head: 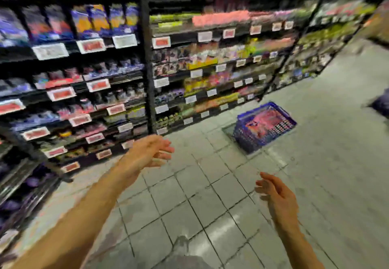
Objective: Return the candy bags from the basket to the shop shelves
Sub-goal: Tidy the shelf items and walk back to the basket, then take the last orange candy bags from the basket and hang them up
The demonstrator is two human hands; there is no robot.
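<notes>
Left forearm nearest, bare, reaching out over grey square floor tiles [210,205] with dark grout lines. Black metal shop shelves [145,58] run along the left, packed with blurred glossy packets and white-and-red price tags. Blue plastic mesh basket [263,126] sits on the floor beside the shelves, pink candy bags [266,120] inside. Left hand [150,152] fingers spread, holding nothing, well short of basket. Right hand [275,195] loosely spread, holding nothing, below basket.
</notes>
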